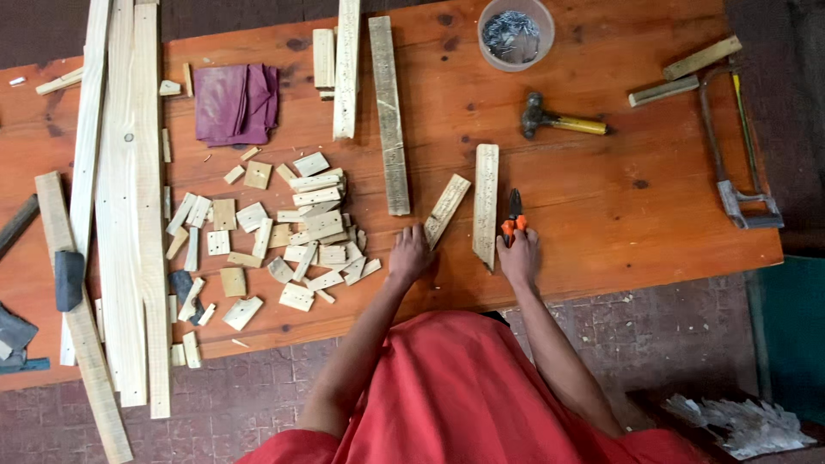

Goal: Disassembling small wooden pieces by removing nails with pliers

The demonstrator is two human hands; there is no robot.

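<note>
The right hand (pixel 519 256) is closing around the orange handles of the pliers (pixel 514 216), whose dark steel nose is pointing away from the person, just beside a long pale wood strip (pixel 485 203) with a pointed near end. The left hand (pixel 410 253) is resting fingers-down on the near end of a shorter, slanted strip (pixel 447 209), pressing rather than gripping it. Both strips are lying flat on the reddish varnished table (pixel 601 215), right of a heap of small rough-sawn offcuts (pixel 292 232).
</note>
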